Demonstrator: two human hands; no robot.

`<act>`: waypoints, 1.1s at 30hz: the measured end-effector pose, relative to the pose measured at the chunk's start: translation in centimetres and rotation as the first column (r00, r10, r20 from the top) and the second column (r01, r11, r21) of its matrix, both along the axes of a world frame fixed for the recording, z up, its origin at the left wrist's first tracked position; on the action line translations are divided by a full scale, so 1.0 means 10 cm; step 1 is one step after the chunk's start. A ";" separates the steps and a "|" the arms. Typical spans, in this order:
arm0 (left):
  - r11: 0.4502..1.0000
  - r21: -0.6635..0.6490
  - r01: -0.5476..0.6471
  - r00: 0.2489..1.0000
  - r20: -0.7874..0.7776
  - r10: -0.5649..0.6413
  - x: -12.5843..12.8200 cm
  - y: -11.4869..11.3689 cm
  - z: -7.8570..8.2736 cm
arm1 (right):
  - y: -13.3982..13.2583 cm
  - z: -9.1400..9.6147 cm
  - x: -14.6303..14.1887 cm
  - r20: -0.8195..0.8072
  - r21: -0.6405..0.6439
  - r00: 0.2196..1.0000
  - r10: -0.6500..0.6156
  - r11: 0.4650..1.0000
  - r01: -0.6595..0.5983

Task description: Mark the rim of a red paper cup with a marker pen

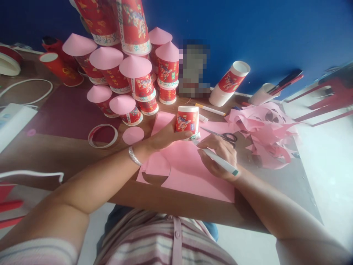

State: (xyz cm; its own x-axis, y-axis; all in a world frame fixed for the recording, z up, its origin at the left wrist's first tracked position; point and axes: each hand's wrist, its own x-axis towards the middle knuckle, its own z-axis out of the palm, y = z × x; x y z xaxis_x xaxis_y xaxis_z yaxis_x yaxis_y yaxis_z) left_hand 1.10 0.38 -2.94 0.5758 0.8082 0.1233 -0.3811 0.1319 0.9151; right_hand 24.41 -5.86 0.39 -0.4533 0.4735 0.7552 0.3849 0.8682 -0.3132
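My left hand (168,136) grips a red printed paper cup (187,119), its plain white end facing up and away from me. A white marker pen (220,162) with a green end rests in my right hand (219,152), fingers closed round it. The pen's tip meets the cup's lower white band, where green marks show. Beneath both hands lies pink paper (190,173), with a round piece cut out at its left. Scissors (230,138) lie just beyond my right hand, partly hidden.
Stacked red cups with pink paper cones (135,66) rise at the back left. Pink paper scraps (261,129) heap at the right. A pen holder (263,94), leaning stacked cups (230,82) and a yellow-capped marker (211,109) stand or lie behind. A tape roll (103,145) lies left.
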 end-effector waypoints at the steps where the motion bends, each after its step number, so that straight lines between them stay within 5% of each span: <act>1: 1.000 -0.011 0.000 1.000 0.004 0.000 0.01 0.00 0.00 | 0.00 0.00 0.00 0.006 -0.005 1.000 0.001 1.000 -0.001; 15: 0.999 -0.048 -0.016 1.000 0.017 0.017 0.01 -0.02 0.01 | -0.03 0.03 -0.02 -0.010 -0.044 1.000 0.026 0.999 -0.026; 33: 0.992 -0.107 -0.061 0.993 0.090 0.071 0.01 0.02 0.00 | 0.05 -0.04 0.00 -0.003 0.105 0.999 -0.053 0.993 0.053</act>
State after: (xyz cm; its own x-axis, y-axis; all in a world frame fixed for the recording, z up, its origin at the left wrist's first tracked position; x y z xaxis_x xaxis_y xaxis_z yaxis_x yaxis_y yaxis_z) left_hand 1.24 0.55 -2.93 0.5106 0.8554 0.0875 -0.4751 0.1959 0.8579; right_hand 24.38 -5.34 -0.03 -0.4297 0.4149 0.8020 0.4308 0.8748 -0.2217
